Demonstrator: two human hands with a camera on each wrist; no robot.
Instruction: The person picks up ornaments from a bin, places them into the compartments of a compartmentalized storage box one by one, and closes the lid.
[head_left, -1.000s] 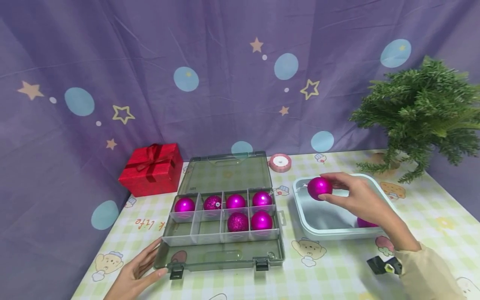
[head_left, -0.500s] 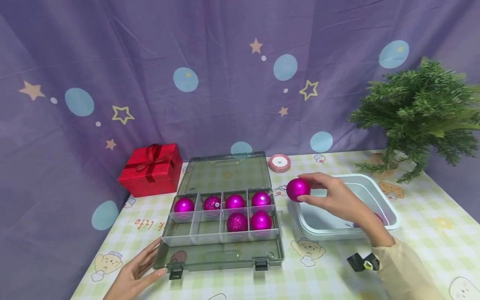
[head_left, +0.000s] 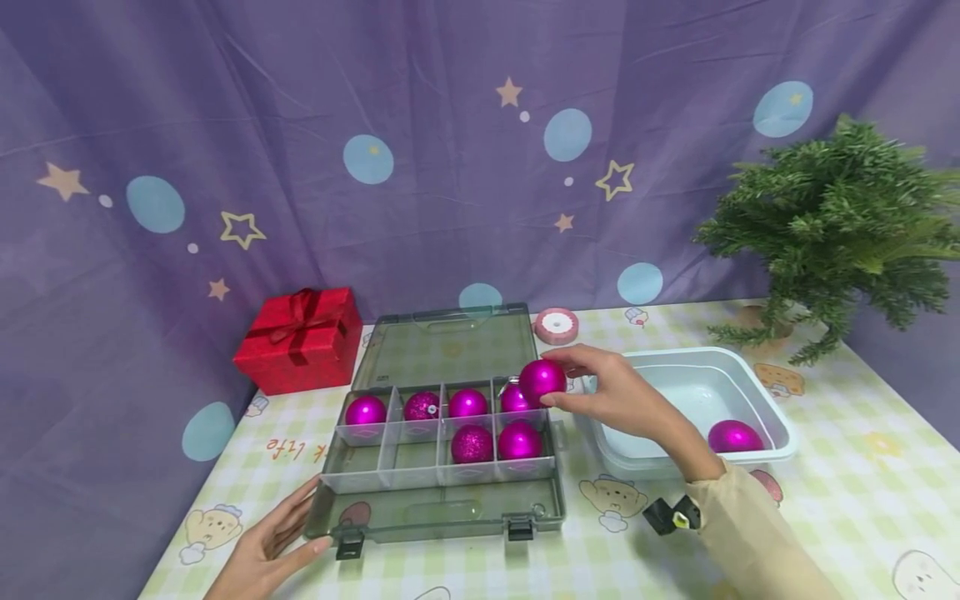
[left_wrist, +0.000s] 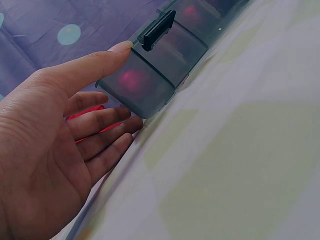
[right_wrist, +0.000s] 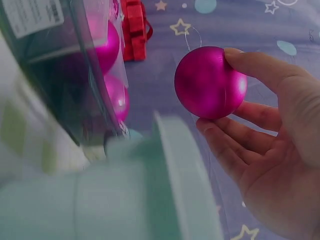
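Note:
My right hand (head_left: 611,392) pinches a shiny magenta Christmas ball (head_left: 542,382) between thumb and fingers, above the right end of the divided box. In the right wrist view a thin loop hangs from this ball (right_wrist: 207,82). The grey see-through box (head_left: 450,533) lies with its lid raised at the back. Several magenta balls sit in its compartments, among them a glittery one (head_left: 472,445) in the front row; the two front-left compartments hold none. My left hand (head_left: 266,546) touches the box's front left corner with fairly straight fingers, thumb near a black latch (left_wrist: 159,31).
Right of the box stands a pale blue tub (head_left: 622,467) with one magenta ball (head_left: 735,436) inside. A red gift box (head_left: 300,342) is at the back left. A ribbon roll (head_left: 557,326) lies behind, and a small artificial tree (head_left: 832,225) stands at the back right.
My right hand has carried the ball left, from over the tub to over the box's right end. The ball left in the tub now shows fully. My left hand stays put.

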